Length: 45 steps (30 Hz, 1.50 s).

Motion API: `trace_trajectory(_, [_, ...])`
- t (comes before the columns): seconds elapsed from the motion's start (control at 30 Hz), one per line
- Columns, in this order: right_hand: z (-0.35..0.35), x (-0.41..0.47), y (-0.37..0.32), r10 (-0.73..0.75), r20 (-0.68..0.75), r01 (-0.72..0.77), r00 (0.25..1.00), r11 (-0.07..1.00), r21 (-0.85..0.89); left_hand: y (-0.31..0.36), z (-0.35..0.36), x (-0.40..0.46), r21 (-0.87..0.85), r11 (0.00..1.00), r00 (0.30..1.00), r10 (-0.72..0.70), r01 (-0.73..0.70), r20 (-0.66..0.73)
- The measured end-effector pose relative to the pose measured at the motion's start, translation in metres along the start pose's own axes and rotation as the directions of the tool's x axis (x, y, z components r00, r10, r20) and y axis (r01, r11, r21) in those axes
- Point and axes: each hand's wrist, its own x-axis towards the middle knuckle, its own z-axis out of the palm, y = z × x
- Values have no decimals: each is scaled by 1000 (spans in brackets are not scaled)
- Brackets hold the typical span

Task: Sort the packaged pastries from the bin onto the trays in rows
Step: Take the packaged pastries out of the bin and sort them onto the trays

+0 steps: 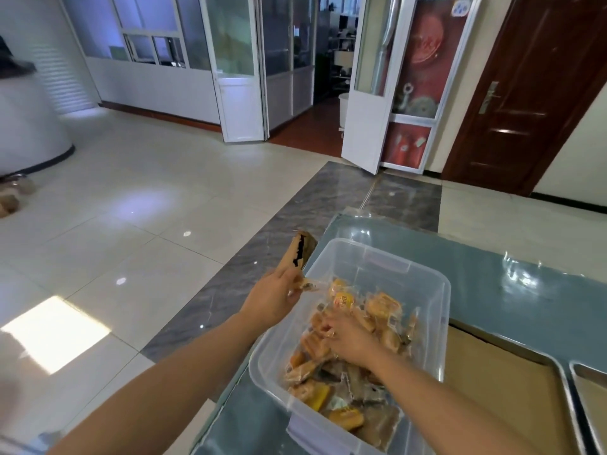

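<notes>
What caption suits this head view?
Left hand holds a packaged pastry; right hand digs in the bin.

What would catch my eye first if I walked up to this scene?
Likely the clear plastic bin on the glossy table, heaped with packaged pastries. The right hand digs into the heap, while the left hand holds a brown packet over the bin's left rim. Metal trays wait at lower right.

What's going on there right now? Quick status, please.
Left hand holds a brown packaged pastry over the bin's left rim. Right hand down among the pastries in the clear plastic bin. Trays visible at right. Nothing blocking.
</notes>
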Motion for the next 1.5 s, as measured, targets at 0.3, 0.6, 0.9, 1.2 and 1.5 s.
trace_trajectory(0.3, [75,10,-14,-77,234,147,969,943,-298,-19,3,-43,-7,1000,1000,-22,22,16])
trace_trajectory(0.6, [15,5,15,24,-82,-22,996,1000,20,-22,6,-31,-32,998,998,61,-62,-31])
trace_trajectory(0.9, [-65,-14,55,233,-404,-146,885,961,236,24,26,10,14,965,963,261,-262,63])
trace_trajectory(1.2, [-74,-19,46,84,-336,7,938,965,261,54,54,32,136,894,877,371,-426,306])
trace_trajectory(1.5, [-53,2,55,233,-373,-135,898,953,272,9,37,30,115,978,961,195,-175,-198])
